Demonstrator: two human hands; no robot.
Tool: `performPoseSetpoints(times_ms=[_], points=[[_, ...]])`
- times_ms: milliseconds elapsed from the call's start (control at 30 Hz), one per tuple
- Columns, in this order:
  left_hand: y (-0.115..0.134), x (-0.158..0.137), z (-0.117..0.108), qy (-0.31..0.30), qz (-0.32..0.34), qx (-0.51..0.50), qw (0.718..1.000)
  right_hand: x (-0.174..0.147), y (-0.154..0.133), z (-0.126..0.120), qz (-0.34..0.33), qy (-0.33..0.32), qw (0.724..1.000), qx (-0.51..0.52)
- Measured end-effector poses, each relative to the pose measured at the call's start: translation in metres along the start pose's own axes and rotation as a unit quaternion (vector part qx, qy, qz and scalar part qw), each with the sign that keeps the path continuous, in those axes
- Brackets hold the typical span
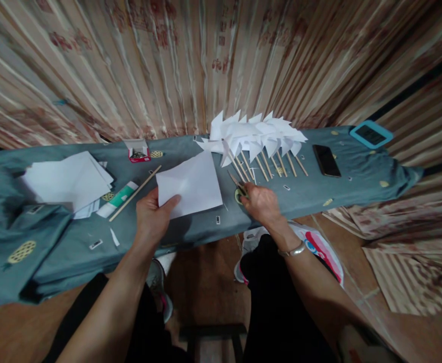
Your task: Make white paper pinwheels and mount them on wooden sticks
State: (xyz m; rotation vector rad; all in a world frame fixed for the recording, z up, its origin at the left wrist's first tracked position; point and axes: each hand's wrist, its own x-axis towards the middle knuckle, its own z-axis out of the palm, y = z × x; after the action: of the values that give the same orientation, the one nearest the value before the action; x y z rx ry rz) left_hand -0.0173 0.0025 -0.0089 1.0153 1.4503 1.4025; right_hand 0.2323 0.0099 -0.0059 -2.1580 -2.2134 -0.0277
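Note:
My left hand [154,212] pinches the left edge of a white paper sheet [194,186], thumb on top, holding it over the cloth-covered table. A faint crease shows near the sheet's middle. To the right of it, my right hand [261,202] is closed round the handles of a pair of scissors [239,194] with greenish grips. The scissors' blades point away and to the left, apart from the paper. Just beyond them lies a row of white paper pinwheels [254,133] on wooden sticks, overlapping one another.
On the left lie a stack of white paper [67,179], a green and white glue box [118,199], a wooden stick [135,193] and a small open red box [139,154]. A black phone [326,160] and a blue-framed device [371,134] rest on the right. Curtains [190,65] hang behind the table.

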Motion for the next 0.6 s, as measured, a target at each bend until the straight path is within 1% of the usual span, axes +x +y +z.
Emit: performPoseSetpoints(times_ms=[100, 167, 200, 233, 267, 300, 333, 367, 433, 500, 533, 567, 600], points=[[0.005, 0.001, 0.005, 0.014, -0.003, -0.045, 0.999, -0.007, 0.001, -0.006, 0.003, -0.028, 0.999, 0.043], [0.007, 0.001, 0.007, 0.017, -0.02, -0.092, 0.995, -0.009, 0.003, -0.007, 0.009, -0.039, 0.991, 0.126], [0.008, 0.001, 0.007, 0.017, -0.035, -0.117, 0.992, -0.009, 0.003, -0.006, 0.016, -0.047, 0.982, 0.184], [0.009, 0.002, 0.007, 0.016, -0.053, -0.141, 0.988, -0.008, 0.004, -0.006, 0.027, -0.057, 0.966, 0.251], [0.01, 0.002, 0.006, 0.014, -0.073, -0.162, 0.984, -0.006, 0.004, -0.005, 0.043, -0.068, 0.943, 0.324], [0.011, 0.002, 0.006, 0.011, -0.093, -0.18, 0.979, -0.004, 0.004, -0.005, 0.061, -0.076, 0.912, 0.399], [0.012, 0.002, 0.004, 0.01, -0.108, -0.195, 0.975, -0.002, 0.003, -0.005, 0.079, -0.08, 0.873, 0.475], [0.013, 0.002, 0.003, 0.01, -0.12, -0.208, 0.971, 0.0, 0.002, -0.006, 0.098, -0.078, 0.828, 0.546], [0.014, 0.002, 0.0, 0.014, -0.132, -0.227, 0.965, 0.004, -0.001, -0.01, 0.127, -0.073, 0.728, 0.67], [0.015, 0.002, -0.002, 0.021, -0.142, -0.241, 0.96, 0.006, -0.007, -0.013, 0.135, -0.088, 0.635, 0.755], [0.015, 0.003, -0.002, 0.024, -0.147, -0.249, 0.957, 0.007, -0.01, -0.014, 0.133, -0.104, 0.597, 0.784], [0.015, 0.003, -0.003, 0.027, -0.153, -0.257, 0.954, 0.007, -0.013, -0.014, 0.13, -0.123, 0.565, 0.805], [0.015, 0.003, -0.003, 0.031, -0.157, -0.264, 0.951, 0.008, -0.017, -0.013, 0.125, -0.139, 0.539, 0.821]])
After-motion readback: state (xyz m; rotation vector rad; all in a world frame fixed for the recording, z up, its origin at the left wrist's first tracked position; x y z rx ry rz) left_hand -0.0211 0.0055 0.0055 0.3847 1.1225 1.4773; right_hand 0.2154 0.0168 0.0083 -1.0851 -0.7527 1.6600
